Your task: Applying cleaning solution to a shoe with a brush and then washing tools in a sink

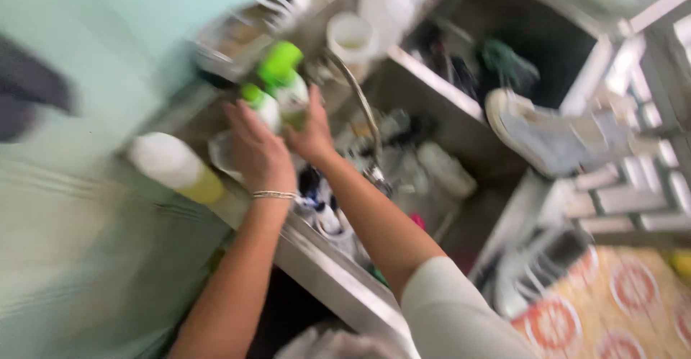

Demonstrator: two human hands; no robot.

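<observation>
Both hands reach over the steel sink (pixel 338 276). The right hand (pixel 311 134) wraps a green-capped bottle (pixel 286 78) beside the curved tap (pixel 360 103); the left hand (pixel 258 150) lies open-fingered against a smaller green-capped bottle (pixel 260 103), its grip too blurred to tell.

Head view, tilted, close above sink (pixel 345 280), seemingly blurred

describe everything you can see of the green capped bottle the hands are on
The bottle has a bright green cap and a pale, plastic-looking body with a whitish label; the blurred frame hides detail. It sits tilted at the rim of the steel sink, beside a smaller green-topped bottle. The right hand touches its lower body; the left hand lies by the smaller one.
</observation>
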